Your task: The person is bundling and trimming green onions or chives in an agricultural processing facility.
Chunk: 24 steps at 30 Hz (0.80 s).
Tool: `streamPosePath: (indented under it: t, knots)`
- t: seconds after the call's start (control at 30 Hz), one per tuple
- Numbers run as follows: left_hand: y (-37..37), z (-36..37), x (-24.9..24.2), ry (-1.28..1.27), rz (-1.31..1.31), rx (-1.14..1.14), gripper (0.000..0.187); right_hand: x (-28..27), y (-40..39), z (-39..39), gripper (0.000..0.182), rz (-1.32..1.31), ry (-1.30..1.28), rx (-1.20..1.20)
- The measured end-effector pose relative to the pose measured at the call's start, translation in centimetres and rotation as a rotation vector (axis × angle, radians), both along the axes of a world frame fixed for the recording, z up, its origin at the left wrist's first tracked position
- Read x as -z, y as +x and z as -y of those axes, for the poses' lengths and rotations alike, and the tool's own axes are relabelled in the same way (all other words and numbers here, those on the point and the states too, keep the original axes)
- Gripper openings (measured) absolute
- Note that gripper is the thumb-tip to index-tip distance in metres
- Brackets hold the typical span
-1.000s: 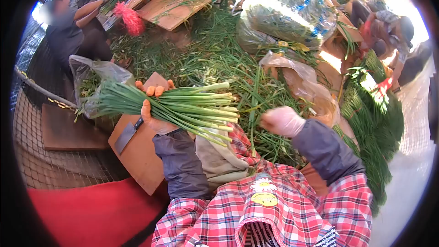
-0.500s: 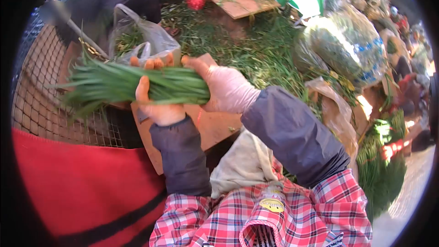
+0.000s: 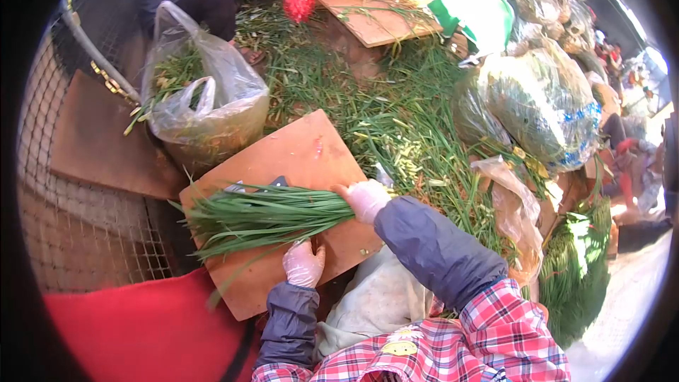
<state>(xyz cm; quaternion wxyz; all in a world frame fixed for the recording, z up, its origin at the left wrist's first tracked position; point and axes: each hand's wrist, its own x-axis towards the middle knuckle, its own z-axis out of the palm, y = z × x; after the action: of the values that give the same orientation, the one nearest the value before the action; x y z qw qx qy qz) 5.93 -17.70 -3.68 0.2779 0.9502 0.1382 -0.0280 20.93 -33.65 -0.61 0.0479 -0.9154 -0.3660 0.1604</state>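
Note:
A bunch of long green garlic chives (image 3: 283,213) lies across a tilted wooden board (image 3: 304,145), leaf tips to the left, stem ends to the right. My right hand (image 3: 368,199), in a thin clear glove, grips the stem ends. Below the middle of the bunch, my left hand (image 3: 304,264), also gloved, touches its near edge; the thumb stands apart and the fingertips are partly hidden under the leaves. A small dark grey object (image 3: 272,184) shows at the far side of the bunch, mostly covered.
Beyond the board stands a plastic bag (image 3: 233,110) holding greens. Loose leaves (image 3: 396,92) cover the ground ahead. Large wrapped bundles (image 3: 541,102) and more chives (image 3: 576,276) are on the right. Red cloth (image 3: 134,332) lies at left; a person's legs (image 3: 205,10) show at the back.
The chives have come down from mid-air onto the board. My right hand stays at the stem ends, while my left hand has dropped from around the bunch to its near edge.

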Motion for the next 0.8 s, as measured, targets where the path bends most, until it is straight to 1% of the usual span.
streamPosePath:
  t: [0.07,0.13,0.17,0.23,0.27,0.3,0.37,0.43,0.5,0.53,0.57,0.6,0.63,0.67,0.7,0.73,0.8]
  knots:
    - [0.8,0.9,0.7,0.019,-0.04,-0.016,0.019,0.2,1.3,-0.4,0.041,0.021,-0.032,-0.047]
    - [1.8,1.9,1.1,0.011,-0.008,0.027,0.016,0.6,2.5,-0.6,0.037,0.08,-0.055,-0.094]
    - [1.7,2.3,0.2,0.018,0.001,0.014,0.016,0.7,2.8,-1.1,0.038,0.072,-0.111,-0.072]
    - [1.8,2.8,-0.9,-0.028,-0.025,-0.001,0.016,0.9,3.0,-0.8,0.039,0.153,-0.014,-0.09]
    - [1.7,3.0,-0.3,-0.011,-0.006,0.02,0.015,1.0,3.0,-0.9,0.042,0.186,-0.004,-0.104]
    - [1.6,3.3,0.4,0.006,0.015,0.045,0.015,0.7,3.1,-0.8,0.048,0.175,0.013,-0.139]
    - [1.1,4.1,0.3,0.001,0.03,0.113,0.014,1.8,3.5,0.1,0.072,0.502,0.055,-0.246]
    - [0.5,3.6,-0.8,-0.079,0.034,0.126,0.016,0.6,3.6,0.5,0.065,0.547,0.136,-0.242]
    - [-0.1,2.7,-3.0,-0.184,0.07,0.1,0.018,-1.2,3.6,0.2,0.053,0.324,0.291,-0.155]
    - [-0.2,1.8,-4.9,-0.289,0.096,0.048,0.019,-2.4,3.5,0.0,0.045,0.076,0.397,-0.071]
    - [0.0,1.0,-5.0,-0.295,0.298,-0.006,0.016,-3.2,3.3,-0.2,0.038,-0.175,0.494,0.019]
    - [1.1,-0.1,-6.5,-0.255,0.448,-0.011,0.018,-3.6,2.7,-1.3,0.034,-0.287,0.571,0.257]
    - [2.4,-1.6,-7.7,-0.151,0.564,0.058,0.021,-3.5,2.3,-2.5,0.034,-0.284,0.482,0.288]
    - [3.8,-2.9,-8.2,0.019,0.671,0.116,0.027,-3.6,2.0,-3.6,0.034,-0.274,0.394,0.318]
    - [5.2,-3.7,-8.4,0.133,0.669,0.101,0.032,-3.6,1.7,-4.8,0.034,-0.263,0.308,0.35]
    - [6.5,-4.3,-7.8,0.22,0.63,0.099,0.035,-3.2,1.5,-5.9,0.034,-0.218,0.227,0.314]
    - [7.9,-5.1,-4.2,0.261,0.524,0.14,0.044,-0.6,1.1,-7.8,0.034,-0.112,0.11,0.285]
